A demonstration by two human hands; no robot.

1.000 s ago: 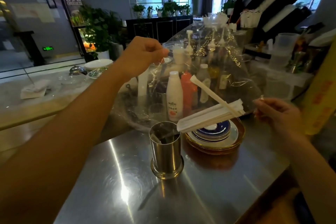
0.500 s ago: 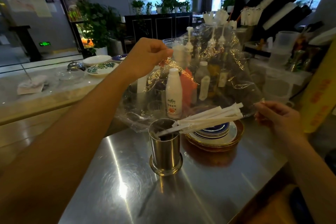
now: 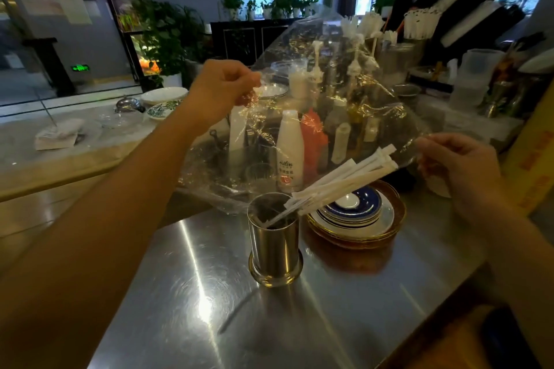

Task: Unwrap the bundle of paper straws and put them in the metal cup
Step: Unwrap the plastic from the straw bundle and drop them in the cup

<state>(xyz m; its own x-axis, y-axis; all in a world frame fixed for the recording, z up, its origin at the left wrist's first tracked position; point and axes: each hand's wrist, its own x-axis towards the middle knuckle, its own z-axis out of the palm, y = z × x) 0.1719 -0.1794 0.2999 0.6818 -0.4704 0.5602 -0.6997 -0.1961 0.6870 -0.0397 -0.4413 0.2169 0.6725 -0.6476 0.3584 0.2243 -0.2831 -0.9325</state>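
A big sheet of clear plastic wrap [image 3: 335, 75] is stretched between my hands above the steel counter. My left hand [image 3: 220, 90] pinches its upper left edge, raised high. My right hand [image 3: 455, 165] pinches its lower right corner. A bundle of white paper straws [image 3: 344, 181] lies slanted in the wrap, with the lower ends at the mouth of the metal cup [image 3: 274, 241] and one straw tip reaching inside. The cup stands upright on the counter [image 3: 186, 293], below and between my hands.
A stack of blue and white saucers on a gold-rimmed plate [image 3: 356, 219] sits just right of the cup. Bottles, among them a white one [image 3: 289, 153], stand behind the wrap. Plates [image 3: 163, 96] rest on the marble counter at left. A yellow box [image 3: 536, 153] is at the right edge.
The straws have slid down the wrap toward the cup, and their lower ends now reach its mouth. My left hand stays raised; my right hand has shifted slightly.
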